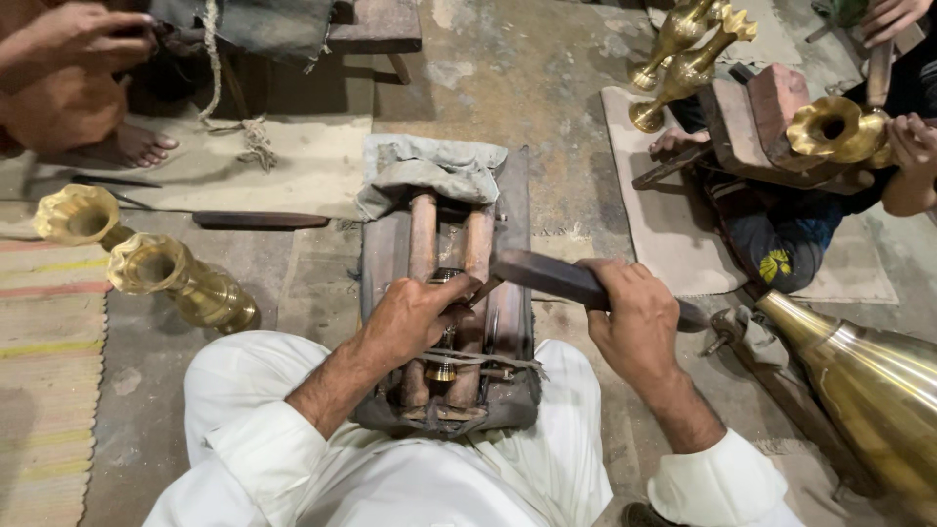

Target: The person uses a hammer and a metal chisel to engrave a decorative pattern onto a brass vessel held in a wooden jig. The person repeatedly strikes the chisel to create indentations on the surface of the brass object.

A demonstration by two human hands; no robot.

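Note:
My left hand (415,317) rests on a wooden jig (512,244) with two upright rods, its fingers closed over a small brass piece (445,276) between the rods. My right hand (634,312) grips the dark wooden handle of a tool (547,276) whose tip meets the brass piece beside my left fingers. A grey cloth (429,168) lies over the far end of the jig. The jig sits between my knees, which are covered in white cloth.
Two brass vases (146,263) lie at the left on the floor beside a striped mat (44,390). A large brass vessel (869,381) lies at the right. Another person at upper right holds a brass piece (835,127); one more person sits at upper left.

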